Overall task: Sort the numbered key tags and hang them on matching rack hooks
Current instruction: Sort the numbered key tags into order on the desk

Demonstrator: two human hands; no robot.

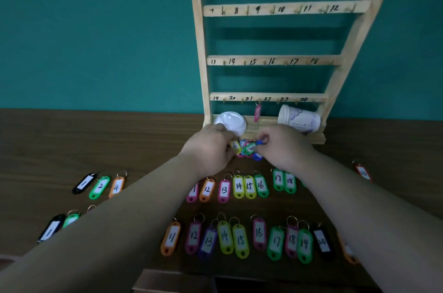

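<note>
By the rack [268,96] at the surface's [134,146] back edge, the left hand [211,147] pinched tag 6 [235,145], the right hand [284,146] a blue tag [260,142]; if tangled, the bunch [247,151] could snag and spill.

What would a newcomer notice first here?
The left hand and right hand meet at the rack's foot over a tag heap, pinching a yellow tag and a blue tag. Rows of bright numbered tags line the dark table. One pink tag hangs alone on the rack.
</note>
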